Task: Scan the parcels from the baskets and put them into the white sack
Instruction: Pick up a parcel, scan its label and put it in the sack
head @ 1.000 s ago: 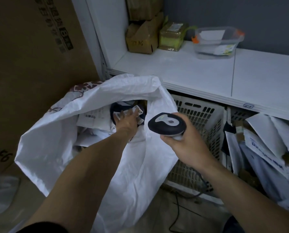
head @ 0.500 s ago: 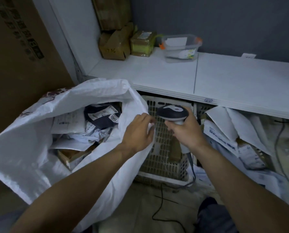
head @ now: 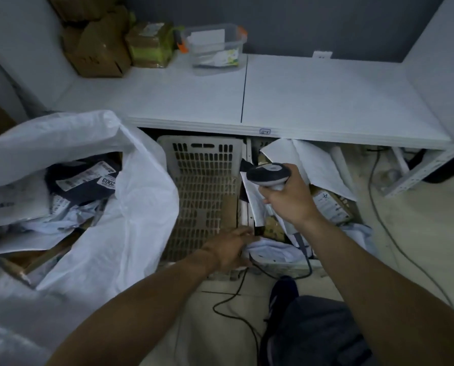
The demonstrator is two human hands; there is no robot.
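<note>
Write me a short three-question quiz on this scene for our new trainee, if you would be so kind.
1. Multiple choice: what does the right hand hold? A a tape roll; B the scanner; C a cardboard box.
2. True or false: the left hand is inside the white sack.
3. Fill in: the clear tub with orange clips stands on the white ____.
Key: 1 B. 2 False: it is low down at a pale parcel in front of the baskets, outside the sack. 3 shelf.
</note>
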